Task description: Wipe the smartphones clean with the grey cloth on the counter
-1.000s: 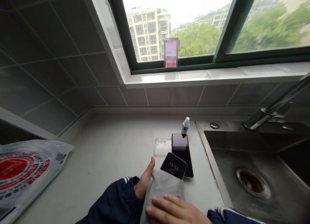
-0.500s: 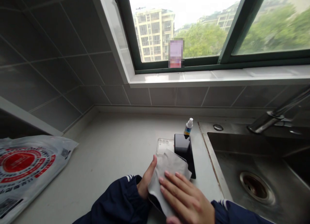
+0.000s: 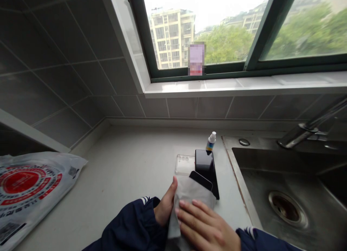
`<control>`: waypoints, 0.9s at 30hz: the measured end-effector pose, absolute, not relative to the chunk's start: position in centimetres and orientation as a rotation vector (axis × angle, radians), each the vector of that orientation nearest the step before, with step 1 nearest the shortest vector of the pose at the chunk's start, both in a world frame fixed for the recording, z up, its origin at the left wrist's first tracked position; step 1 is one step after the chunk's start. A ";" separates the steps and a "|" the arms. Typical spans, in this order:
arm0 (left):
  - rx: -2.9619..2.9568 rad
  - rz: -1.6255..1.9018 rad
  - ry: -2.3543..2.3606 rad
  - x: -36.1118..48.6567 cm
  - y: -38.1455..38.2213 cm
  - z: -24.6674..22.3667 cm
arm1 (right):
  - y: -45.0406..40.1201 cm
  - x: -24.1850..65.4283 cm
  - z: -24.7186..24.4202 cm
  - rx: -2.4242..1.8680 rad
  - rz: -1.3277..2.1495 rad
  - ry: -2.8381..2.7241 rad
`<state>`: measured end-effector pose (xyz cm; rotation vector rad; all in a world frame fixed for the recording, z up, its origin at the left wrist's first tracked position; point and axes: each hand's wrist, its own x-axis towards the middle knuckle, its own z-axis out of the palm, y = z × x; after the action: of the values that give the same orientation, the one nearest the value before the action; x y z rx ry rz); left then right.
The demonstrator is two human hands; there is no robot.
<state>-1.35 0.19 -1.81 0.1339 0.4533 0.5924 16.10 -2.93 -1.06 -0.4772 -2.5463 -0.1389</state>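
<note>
A dark phone (image 3: pixel 201 180) is held by my left hand (image 3: pixel 165 204), its thumb up along the left edge. Grey cloth (image 3: pixel 189 189) covers most of that phone; only its dark top end shows. My right hand (image 3: pixel 203 224) lies flat on the cloth with its fingers stretched out. Behind them, a black tablet-like device (image 3: pixel 204 162) rests on the counter beside a clear phone case (image 3: pixel 184 163). A small white bottle (image 3: pixel 211 140) stands upright just past the device.
On the right is a steel sink (image 3: pixel 252 207) with a faucet (image 3: pixel 298 133). A white plastic bag (image 3: pixel 67 171) with red print lies at the left of the pale counter (image 3: pixel 121 157). A window (image 3: pixel 217 68) is above.
The cloth and my right hand have slid slightly down the phone, uncovering more of its dark top end. My left hand has barely moved.
</note>
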 end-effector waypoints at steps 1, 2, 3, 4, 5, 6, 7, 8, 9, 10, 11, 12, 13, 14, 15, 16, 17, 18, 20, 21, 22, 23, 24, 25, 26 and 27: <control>0.144 0.629 0.435 -1.3 0.3 -1.8 | -2.8 16.2 -1.1 -0.555 -0.123 -2.544; 0.143 0.659 0.410 -1.2 0.4 -1.7 | -2.8 16.3 -1.1 -0.638 -0.108 -2.531; 0.145 0.671 0.383 -1.2 0.4 -1.7 | -2.7 16.4 -1.2 -0.703 -0.102 -2.520; 0.171 0.673 0.373 -1.2 0.4 -1.7 | -2.6 16.5 -1.3 -0.741 -0.109 -2.514; 0.211 0.662 0.374 -1.2 0.4 -1.8 | -2.6 16.5 -1.5 -0.746 -0.126 -2.515; 0.256 0.639 0.379 -1.3 0.3 -1.9 | -2.5 16.5 -1.6 -0.741 -0.148 -2.517; 0.295 0.622 0.383 -1.4 0.2 -2.1 | -2.5 16.4 -1.7 -0.743 -0.163 -2.520; 0.335 0.601 0.375 -1.4 0.0 -2.2 | -2.6 16.4 -1.8 -0.766 -0.167 -2.519; 0.355 0.604 0.338 -1.4 -0.1 -2.4 | -2.6 16.4 -1.8 -0.809 -0.159 -2.513; 0.397 0.633 0.314 -1.4 -0.1 -2.5 | -2.6 16.4 -1.9 -0.860 -0.145 -2.503; 0.429 0.658 0.294 -1.4 -0.2 -2.6 | -2.6 16.4 -1.9 -0.906 -0.132 -2.491; 0.452 0.685 0.285 -1.3 -0.1 -2.7 | -2.7 16.4 -1.9 -0.937 -0.124 -2.479; 0.462 0.694 0.287 -1.2 -0.1 -2.6 | -2.7 16.4 -1.9 -0.950 -0.121 -2.472; 0.455 0.692 0.292 -1.2 0.0 -2.6 | -2.8 16.3 -2.0 -0.950 -0.125 -2.469; 0.429 0.684 0.306 -1.2 0.1 -2.5 | -2.8 16.3 -2.0 -0.932 -0.135 -2.473; 0.386 0.669 0.332 -1.2 0.2 -2.5 | -2.9 16.2 -2.0 -0.900 -0.152 -2.483; 0.331 0.653 0.369 -1.2 0.3 -2.4 | -2.9 16.2 -2.1 -0.858 -0.172 -2.499; 0.263 0.642 0.414 -1.2 0.3 -2.4 | -2.9 16.1 -2.1 -0.806 -0.195 -2.519; 0.097 0.627 0.503 -1.3 0.3 -2.3 | -2.9 15.9 -2.0 -0.702 -0.237 -2.532; 0.020 0.622 0.532 -1.3 0.2 -2.2 | -2.9 15.8 -1.9 -0.661 -0.248 -2.523; -0.039 0.620 0.551 -1.3 0.1 -2.1 | -3.0 15.7 -1.8 -0.627 -0.252 -2.508; -0.071 0.622 0.559 -1.4 0.0 -1.9 | -3.0 15.7 -1.6 -0.602 -0.250 -2.492; -0.073 0.627 0.561 -1.4 0.0 -1.6 | -3.1 15.6 -1.4 -0.584 -0.246 -2.481; -0.042 0.621 0.558 -1.4 -0.1 -1.3 | -3.2 15.5 -1.2 -0.567 -0.245 -2.477; 0.010 0.607 0.553 -1.4 0.0 -1.1 | -3.3 15.5 -1.0 -0.547 -0.248 -2.481; 0.087 0.586 0.544 -1.4 0.0 -0.8 | -3.3 15.5 -0.8 -0.523 -0.253 -2.486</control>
<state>-1.36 0.02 -0.82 0.0869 0.5435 0.5859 15.51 -3.32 -0.83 -0.5231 -2.4863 -0.2533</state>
